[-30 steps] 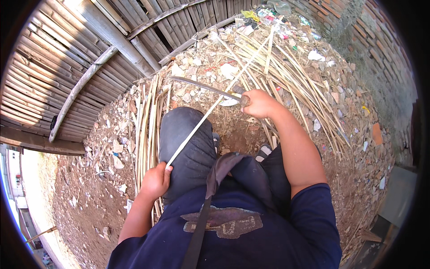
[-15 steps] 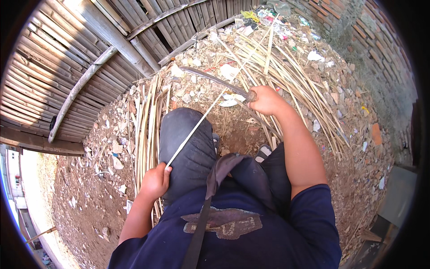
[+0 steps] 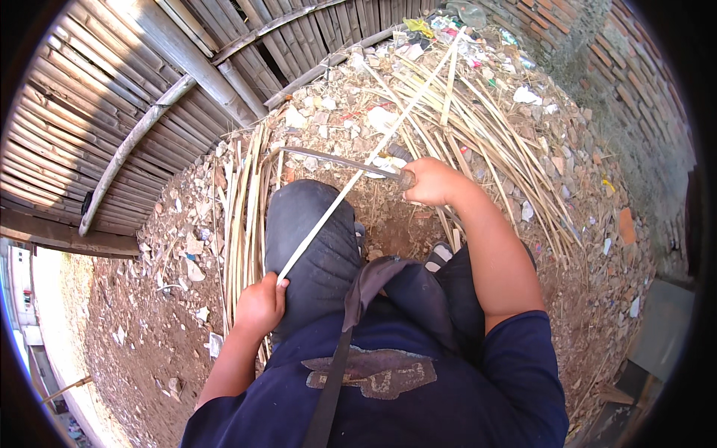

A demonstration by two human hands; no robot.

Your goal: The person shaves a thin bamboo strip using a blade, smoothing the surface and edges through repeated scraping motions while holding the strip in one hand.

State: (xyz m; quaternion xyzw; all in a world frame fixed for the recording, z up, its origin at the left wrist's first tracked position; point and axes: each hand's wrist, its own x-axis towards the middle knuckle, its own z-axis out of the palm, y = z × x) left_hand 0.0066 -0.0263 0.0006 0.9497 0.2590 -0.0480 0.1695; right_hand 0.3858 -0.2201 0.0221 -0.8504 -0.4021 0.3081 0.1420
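My left hand [image 3: 258,305] is closed around the near end of a long pale bamboo strip [image 3: 315,230], beside my left knee. The strip slants away over the knee, up and to the right, toward the far litter. My right hand [image 3: 439,181] grips the handle of a long knife [image 3: 328,156] with a dark, slightly curved blade. That blade points left and crosses the strip beyond my knees; whether the two touch I cannot tell. Left of my left leg lies a bundle of split bamboo strips [image 3: 240,216].
A larger spread of bamboo strips [image 3: 497,142] lies on the ground at the far right. Stones and litter [image 3: 478,48] cover the soil. A bamboo slat wall [image 3: 97,134] stands at the left, a brick wall [image 3: 635,82] at the right. A dark strap [image 3: 340,373] hangs over my shirt.
The knife has come nearer and swung so its blade lies flatter, with my right hand shifting slightly left and nearer. The strip now shows a broader face. My left hand has stayed nearly still.
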